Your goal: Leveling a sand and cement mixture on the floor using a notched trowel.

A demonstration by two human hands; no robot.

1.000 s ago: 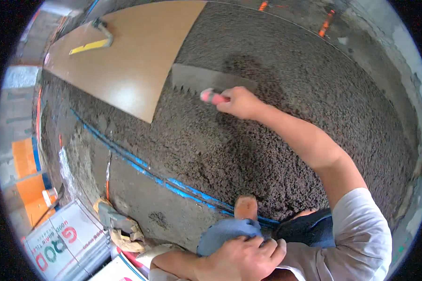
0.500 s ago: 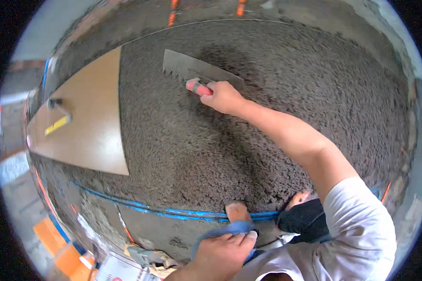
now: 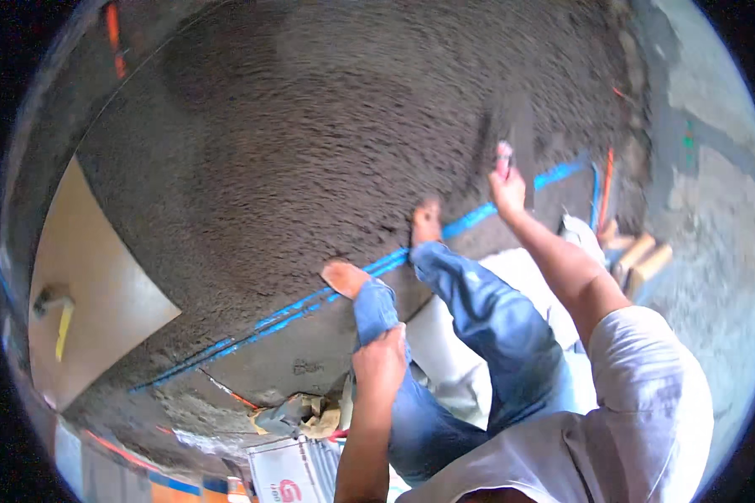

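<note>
My right hand (image 3: 508,194) is closed around the red handle of a long plastering trowel (image 3: 522,126). The trowel's grey blade is smeared by motion and lies over the rough, damp mortar bed (image 3: 310,142), close to its right near edge. My left hand (image 3: 381,360) rests at the knee of my blue jeans leg (image 3: 432,411), fingers curled around it and partly hidden. Both bare feet, such as the left foot (image 3: 345,278), stand at the near border of the mortar, by the blue pipes (image 3: 289,310).
A tan board (image 3: 92,285) lies on the mortar at the left, with a yellow-handled tool (image 3: 64,327) on it. White sacks (image 3: 457,344) lie behind my legs. Paper-like rolls (image 3: 642,260) sit by the right wall (image 3: 713,210). A printed white sack (image 3: 281,478) is at the lower left.
The trowel and my right hand have swung from the far middle to the near right. My view has turned right, so the board now appears farther left; my left hand stays at my leg.
</note>
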